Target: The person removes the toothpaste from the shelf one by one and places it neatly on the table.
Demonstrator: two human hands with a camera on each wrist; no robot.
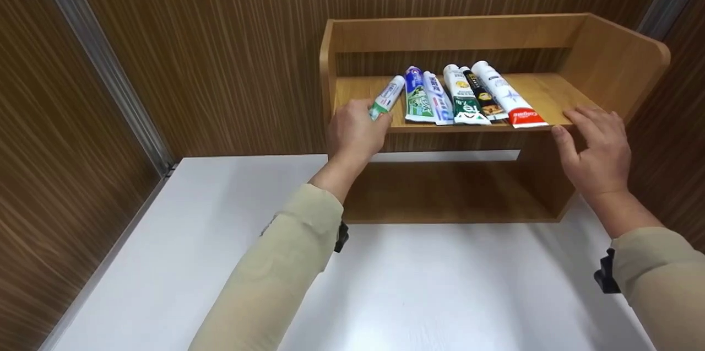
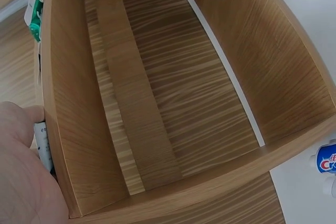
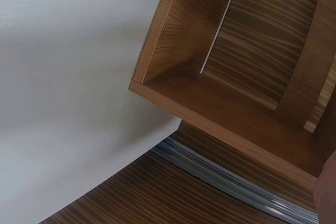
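My left hand (image 1: 357, 129) pinches the lower end of a small white toothpaste tube (image 1: 389, 95) with a green end, at the left front of the wooden shelf's upper board (image 1: 352, 86). Beside it lie a purple and green toothpaste tube (image 1: 416, 92), a white and blue one (image 1: 438, 98), a white and dark-green one (image 1: 464, 95), a black one (image 1: 482, 89) and a white and red Colgate tube (image 1: 504, 92). At the board's right front edge, my right hand (image 1: 599, 150) rests with fingers extended on top and the thumb at the edge. Only a sliver of it shows in the right wrist view.
The shelf has tall side panels (image 1: 617, 64) and a lower board (image 1: 429, 191), standing on a white tabletop (image 1: 429, 285) against a wood-grain wall (image 1: 220, 53). In the left wrist view, a blue Crest package (image 2: 326, 165) is cut off at the right edge.
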